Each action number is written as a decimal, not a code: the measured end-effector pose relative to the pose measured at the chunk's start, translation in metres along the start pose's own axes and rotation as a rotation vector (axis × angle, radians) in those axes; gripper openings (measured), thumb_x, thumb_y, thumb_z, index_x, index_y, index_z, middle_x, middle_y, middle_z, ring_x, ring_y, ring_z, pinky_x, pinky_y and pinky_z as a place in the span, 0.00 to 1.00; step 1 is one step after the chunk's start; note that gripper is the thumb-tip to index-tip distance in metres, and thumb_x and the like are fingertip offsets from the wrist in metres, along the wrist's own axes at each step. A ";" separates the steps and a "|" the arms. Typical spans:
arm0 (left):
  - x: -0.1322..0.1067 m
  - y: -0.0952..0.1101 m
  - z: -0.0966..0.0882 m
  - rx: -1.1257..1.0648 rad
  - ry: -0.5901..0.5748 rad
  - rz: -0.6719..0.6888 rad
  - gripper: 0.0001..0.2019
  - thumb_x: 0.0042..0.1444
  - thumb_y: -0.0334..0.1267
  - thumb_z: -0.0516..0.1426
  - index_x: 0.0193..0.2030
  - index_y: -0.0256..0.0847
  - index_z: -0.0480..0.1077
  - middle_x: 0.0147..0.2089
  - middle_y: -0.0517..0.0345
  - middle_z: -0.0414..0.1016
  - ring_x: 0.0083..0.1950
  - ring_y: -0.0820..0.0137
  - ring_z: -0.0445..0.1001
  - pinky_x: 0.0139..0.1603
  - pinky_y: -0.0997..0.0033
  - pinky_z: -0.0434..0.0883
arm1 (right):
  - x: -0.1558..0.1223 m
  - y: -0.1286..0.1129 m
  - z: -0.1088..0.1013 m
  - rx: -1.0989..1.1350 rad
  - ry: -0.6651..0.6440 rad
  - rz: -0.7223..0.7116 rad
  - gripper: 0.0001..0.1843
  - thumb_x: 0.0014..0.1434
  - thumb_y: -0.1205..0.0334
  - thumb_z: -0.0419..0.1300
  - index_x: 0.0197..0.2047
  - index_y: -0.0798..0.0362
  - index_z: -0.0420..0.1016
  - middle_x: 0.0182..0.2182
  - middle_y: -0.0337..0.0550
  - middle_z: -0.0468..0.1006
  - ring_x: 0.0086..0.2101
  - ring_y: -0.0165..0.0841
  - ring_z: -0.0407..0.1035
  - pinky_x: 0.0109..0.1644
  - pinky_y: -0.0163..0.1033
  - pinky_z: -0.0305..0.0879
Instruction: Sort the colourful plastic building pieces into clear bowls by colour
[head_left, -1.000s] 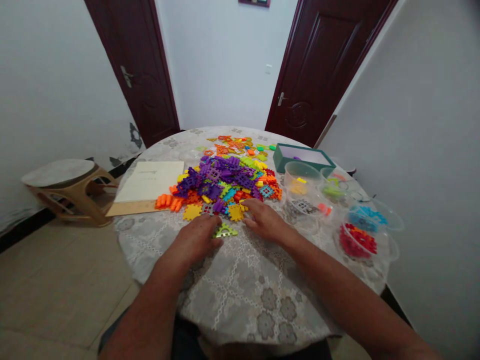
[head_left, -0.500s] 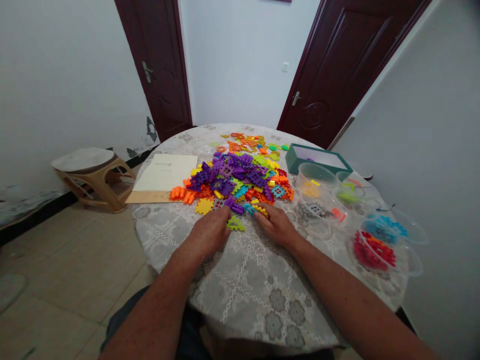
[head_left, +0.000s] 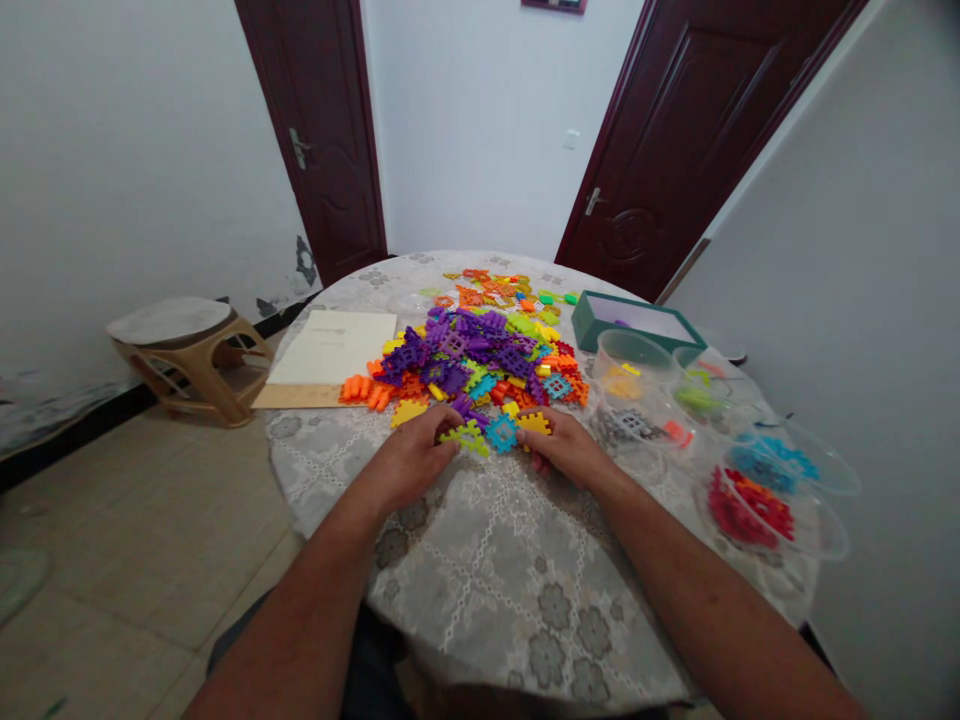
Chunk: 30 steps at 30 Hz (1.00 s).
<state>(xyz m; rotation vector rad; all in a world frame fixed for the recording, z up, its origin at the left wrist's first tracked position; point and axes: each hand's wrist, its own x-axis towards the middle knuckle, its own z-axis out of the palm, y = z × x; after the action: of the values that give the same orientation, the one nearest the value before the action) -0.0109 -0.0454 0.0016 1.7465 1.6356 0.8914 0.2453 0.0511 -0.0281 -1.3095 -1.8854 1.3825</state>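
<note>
My left hand (head_left: pixel 416 455) pinches a lime-green toothed building piece (head_left: pixel 466 437), triangular with cut-outs, by its left side. With thumb and fingers, my right hand (head_left: pixel 570 450) grips a yellow toothed building piece (head_left: pixel 534 424). Between the two hands is a square blue building piece (head_left: pixel 502 433) with an open middle; it touches or joins the yellow one, I cannot tell which. Just behind them rises a heap of mixed building pieces (head_left: pixel 480 345), mostly purple on top. A yellow square piece (head_left: pixel 408 412) lies beside my left hand, partly hidden by it.
Clear plastic tubs (head_left: pixel 636 350) with pieces sorted by colour stand on the right. Behind them sits a green open box (head_left: pixel 589 322). A cream paper (head_left: pixel 330 345) rests on the left over a brown board. Orange pieces (head_left: pixel 491 292) are scattered farther back on the patterned tablecloth (head_left: pixel 480 580).
My left hand has moved from beside the purple piece onto the green one, which is now raised in its fingers. My right hand has turned the yellow and blue pieces to face me.
</note>
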 end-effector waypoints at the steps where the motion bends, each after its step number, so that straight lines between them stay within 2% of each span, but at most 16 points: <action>1: 0.001 0.000 0.000 -0.043 0.003 -0.020 0.11 0.57 0.38 0.57 0.47 0.43 0.73 0.43 0.56 0.80 0.45 0.63 0.77 0.46 0.65 0.71 | 0.001 0.001 -0.002 -0.021 0.018 -0.017 0.16 0.62 0.49 0.62 0.47 0.51 0.73 0.20 0.34 0.75 0.19 0.31 0.69 0.22 0.32 0.64; 3: 0.001 0.001 0.002 -0.143 0.011 -0.062 0.13 0.56 0.40 0.57 0.48 0.42 0.73 0.41 0.56 0.79 0.42 0.63 0.77 0.43 0.65 0.72 | 0.003 0.003 -0.005 -0.029 0.072 -0.063 0.13 0.64 0.49 0.59 0.41 0.51 0.71 0.20 0.36 0.76 0.20 0.30 0.70 0.23 0.32 0.64; 6: 0.002 0.002 0.004 -0.281 0.030 -0.122 0.15 0.56 0.43 0.58 0.49 0.42 0.73 0.40 0.56 0.79 0.39 0.64 0.79 0.41 0.65 0.75 | 0.005 0.003 -0.008 0.080 0.125 -0.105 0.08 0.61 0.54 0.59 0.39 0.50 0.69 0.23 0.36 0.77 0.22 0.30 0.71 0.26 0.33 0.67; 8: 0.003 0.004 0.006 -0.338 0.054 -0.154 0.16 0.55 0.45 0.59 0.48 0.41 0.74 0.40 0.56 0.80 0.38 0.64 0.80 0.41 0.65 0.76 | 0.005 0.002 -0.008 0.221 0.085 -0.094 0.10 0.57 0.57 0.60 0.41 0.49 0.68 0.24 0.35 0.77 0.23 0.30 0.71 0.27 0.33 0.68; 11: 0.003 0.005 0.008 -0.354 0.077 -0.165 0.16 0.55 0.46 0.59 0.48 0.41 0.75 0.42 0.55 0.81 0.39 0.64 0.81 0.43 0.64 0.77 | 0.002 -0.001 -0.005 0.424 -0.045 -0.068 0.18 0.54 0.56 0.65 0.47 0.49 0.69 0.27 0.33 0.76 0.23 0.29 0.70 0.25 0.33 0.66; 13: 0.004 0.005 0.010 -0.360 0.072 -0.158 0.16 0.56 0.46 0.60 0.48 0.41 0.76 0.44 0.53 0.82 0.40 0.64 0.82 0.44 0.63 0.78 | 0.000 -0.001 -0.001 0.476 -0.109 -0.077 0.24 0.54 0.55 0.68 0.52 0.48 0.69 0.31 0.34 0.77 0.23 0.28 0.70 0.25 0.33 0.65; 18: 0.005 0.008 0.017 -0.415 0.033 -0.163 0.18 0.57 0.46 0.60 0.52 0.41 0.76 0.44 0.52 0.84 0.41 0.62 0.84 0.44 0.62 0.79 | -0.004 -0.001 0.011 0.404 -0.233 -0.119 0.24 0.58 0.53 0.68 0.55 0.50 0.71 0.29 0.34 0.78 0.22 0.28 0.69 0.27 0.34 0.66; 21: 0.005 0.013 0.019 -0.409 -0.002 -0.159 0.20 0.59 0.47 0.61 0.55 0.41 0.75 0.43 0.52 0.84 0.43 0.61 0.84 0.47 0.61 0.79 | -0.006 -0.005 0.018 0.359 -0.248 -0.114 0.22 0.57 0.53 0.67 0.53 0.52 0.73 0.27 0.34 0.77 0.22 0.28 0.69 0.27 0.34 0.67; 25: 0.007 0.019 0.020 -0.339 -0.033 -0.142 0.22 0.60 0.52 0.61 0.57 0.41 0.75 0.48 0.51 0.84 0.44 0.60 0.84 0.47 0.61 0.79 | -0.005 -0.009 0.020 0.357 -0.288 -0.106 0.20 0.56 0.55 0.68 0.50 0.52 0.75 0.25 0.34 0.77 0.22 0.28 0.69 0.26 0.33 0.66; 30: 0.011 0.027 0.027 -0.328 0.005 -0.166 0.22 0.62 0.52 0.59 0.58 0.41 0.76 0.47 0.52 0.84 0.42 0.62 0.84 0.45 0.63 0.80 | -0.003 -0.004 0.017 0.421 -0.299 -0.112 0.20 0.56 0.55 0.67 0.50 0.52 0.74 0.22 0.33 0.76 0.20 0.28 0.69 0.25 0.33 0.66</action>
<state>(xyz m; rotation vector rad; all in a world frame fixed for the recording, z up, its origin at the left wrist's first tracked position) 0.0272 -0.0360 0.0071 1.3667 1.5129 1.0189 0.2318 0.0405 -0.0303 -0.8168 -1.6827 1.8675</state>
